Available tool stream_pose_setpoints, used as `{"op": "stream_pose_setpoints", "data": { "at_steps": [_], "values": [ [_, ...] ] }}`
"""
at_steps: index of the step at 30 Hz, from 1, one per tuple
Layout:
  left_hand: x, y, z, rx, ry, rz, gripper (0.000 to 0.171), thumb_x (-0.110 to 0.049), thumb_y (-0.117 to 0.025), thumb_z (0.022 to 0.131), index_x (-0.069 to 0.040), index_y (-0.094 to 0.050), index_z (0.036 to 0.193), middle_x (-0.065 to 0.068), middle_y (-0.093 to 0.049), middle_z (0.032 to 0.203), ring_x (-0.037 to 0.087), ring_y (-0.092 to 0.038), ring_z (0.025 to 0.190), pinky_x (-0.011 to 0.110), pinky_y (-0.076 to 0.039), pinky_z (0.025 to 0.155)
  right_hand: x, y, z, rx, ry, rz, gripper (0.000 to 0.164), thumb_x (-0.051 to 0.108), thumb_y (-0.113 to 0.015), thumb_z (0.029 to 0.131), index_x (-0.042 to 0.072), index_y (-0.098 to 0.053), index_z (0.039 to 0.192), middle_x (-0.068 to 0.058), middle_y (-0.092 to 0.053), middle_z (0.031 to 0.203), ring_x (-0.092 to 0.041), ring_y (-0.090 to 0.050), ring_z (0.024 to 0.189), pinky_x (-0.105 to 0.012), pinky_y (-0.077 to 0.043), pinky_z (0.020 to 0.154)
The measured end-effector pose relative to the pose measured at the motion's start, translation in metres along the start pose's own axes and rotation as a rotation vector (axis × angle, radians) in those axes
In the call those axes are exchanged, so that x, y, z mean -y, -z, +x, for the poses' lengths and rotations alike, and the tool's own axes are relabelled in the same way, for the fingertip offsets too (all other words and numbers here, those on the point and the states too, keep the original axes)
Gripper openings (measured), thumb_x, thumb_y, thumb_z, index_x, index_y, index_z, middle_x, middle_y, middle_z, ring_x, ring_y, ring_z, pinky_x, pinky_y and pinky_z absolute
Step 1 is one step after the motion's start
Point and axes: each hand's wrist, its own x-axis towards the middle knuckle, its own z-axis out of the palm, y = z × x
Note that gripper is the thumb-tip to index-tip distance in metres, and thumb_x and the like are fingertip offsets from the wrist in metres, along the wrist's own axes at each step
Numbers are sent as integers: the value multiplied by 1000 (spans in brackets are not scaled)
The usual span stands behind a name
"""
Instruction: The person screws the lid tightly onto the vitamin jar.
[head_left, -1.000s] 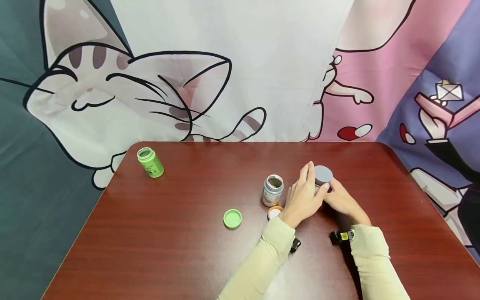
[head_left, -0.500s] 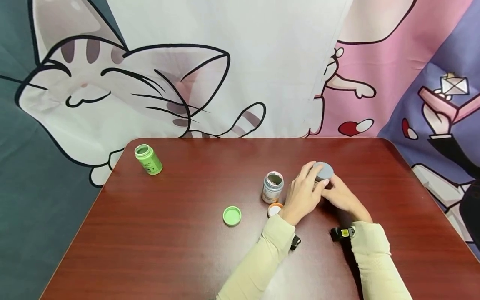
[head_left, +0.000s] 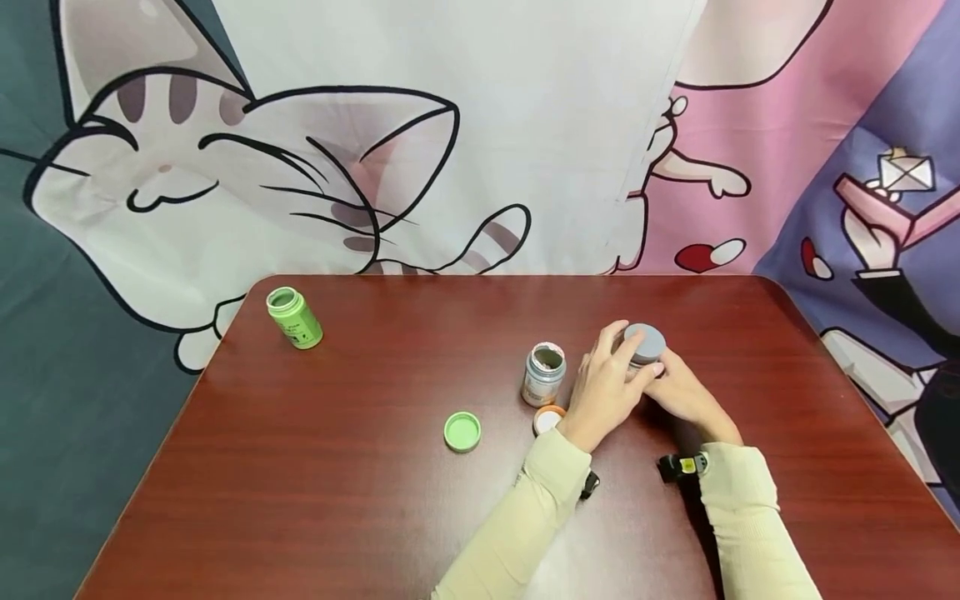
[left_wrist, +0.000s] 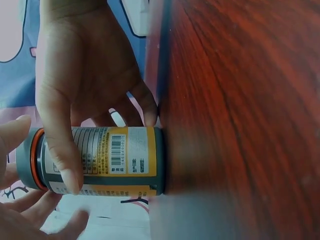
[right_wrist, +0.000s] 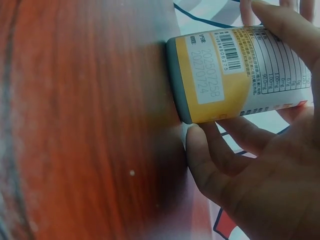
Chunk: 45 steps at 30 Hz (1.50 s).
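An upright grey supplement bottle (right_wrist: pixel 220 75) with a yellow and white label stands on the table, between the two hands. My right hand (head_left: pixel 686 396) grips its body; in the left wrist view the right thumb (left_wrist: pixel 62 150) lies across the label. Around the grey lid (head_left: pixel 644 343) curl the thumb and fingers of my left hand (head_left: pixel 603 396). A thin orange ring (left_wrist: pixel 37 159) shows just under the lid. Left of the hands stands an uncapped grey bottle (head_left: pixel 543 377). Its nearby orange-rimmed lid (head_left: pixel 547 419) lies partly behind my left wrist.
A green bottle (head_left: pixel 296 318), uncapped, stands at the far left of the brown table (head_left: pixel 300 467). One green lid (head_left: pixel 462 432) lies near the middle, inner side up. Behind the table's back edge hangs a cartoon-printed cloth (head_left: pixel 570 150).
My left fingers have shifted round the lid, from nearly straight to more bent and spread. My right hand keeps its hold on the bottle. The head view has tipped slightly.
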Motion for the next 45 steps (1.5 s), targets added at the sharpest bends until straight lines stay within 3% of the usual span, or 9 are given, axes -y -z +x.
{"op": "stream_pose_setpoints", "data": {
  "at_steps": [13,23,27,31,36,45],
  "values": [
    [0,-1,3,-87,5,0,38,-30,-60,88,-14,-59,123,-1,-47,132,13,-45,117,27,-41,87,1,-1,3,4,-14,6,52,7,-62,84,2,-41,132,-13,-51,123,2,-46,102,-11,-36,84],
    [0,2,6,30,-48,101,36,-19,-56,91,-18,-55,127,-1,-42,139,14,-45,120,31,-45,84,-1,0,0,-14,-19,-7,50,10,-63,85,2,-43,129,-11,-53,118,-1,-47,99,-12,-37,82],
    [2,1,6,50,-78,91,42,-15,-52,92,-19,-48,133,2,-38,142,17,-44,123,32,-44,89,-2,0,0,-14,-2,-15,50,12,-63,85,2,-42,130,-11,-53,116,-2,-49,96,-13,-39,79],
    [3,-1,6,62,-79,24,45,-23,-50,94,-23,-41,138,4,-36,143,18,-43,124,32,-41,95,-1,2,0,-9,14,-13,49,9,-62,85,3,-44,130,-10,-52,117,-1,-47,99,-13,-38,81],
    [3,-2,4,89,-46,-33,47,-42,-53,90,-20,-50,131,3,-33,144,18,-42,125,36,-40,96,2,2,0,-12,24,-22,42,14,-63,86,5,-49,124,-7,-56,111,-2,-49,96,-16,-39,80],
    [-3,-4,1,26,-6,5,45,-45,-59,85,-20,-57,123,5,-39,139,17,-45,119,34,-42,89,-1,-1,-2,-10,10,-40,45,15,-62,87,0,-45,127,-12,-55,113,0,-47,97,-14,-37,81]
  ]
}}
